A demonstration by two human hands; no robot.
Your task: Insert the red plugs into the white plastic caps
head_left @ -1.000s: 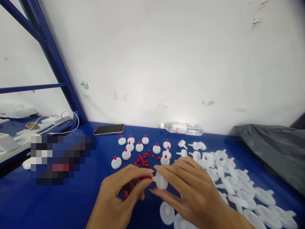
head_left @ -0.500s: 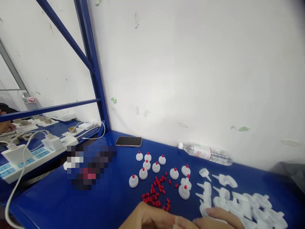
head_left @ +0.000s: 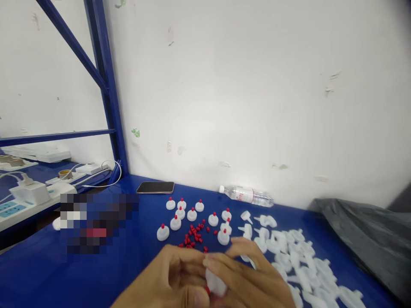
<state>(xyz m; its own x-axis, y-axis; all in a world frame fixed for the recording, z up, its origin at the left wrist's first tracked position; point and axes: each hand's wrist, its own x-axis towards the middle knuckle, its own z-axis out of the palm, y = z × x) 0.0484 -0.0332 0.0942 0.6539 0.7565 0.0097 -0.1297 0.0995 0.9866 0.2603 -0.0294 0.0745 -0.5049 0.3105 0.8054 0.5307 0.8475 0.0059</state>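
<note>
At the lower centre of the frame, a white spouted cap (head_left: 215,280) sat between the person's two bare hands, lifted in front of the blue tabletop (head_left: 93,278), with a small red cap (head_left: 208,291) at its lower-left end. The relation that mattered was the line from the white body to that red end: as far as the blur allowed a judgement, the long axis slanted down and to the left, so the red end lay nearer the left hand (head_left: 157,280) and the white body nearer the right hand (head_left: 253,273). The left hand was curled, its thumb closed against the red cap from the lower left; its other fingers bent behind and were partly hidden. The right hand reached in from the right, its fingers gripping the white body across the top, with one finger raised away from it. How far the red cap sat on the spout could not be told, since the fingers covered the joint. Just above the hands, at the centre of the frame, lay loose red caps (head_left: 195,233), with finished-looking red-tipped caps (head_left: 192,215) standing around them, spouts up. Bare spouted caps (head_left: 310,276) spread in a jumbled heap over the lower right, beyond the right hand and therefore closer to it than to the left.
</note>
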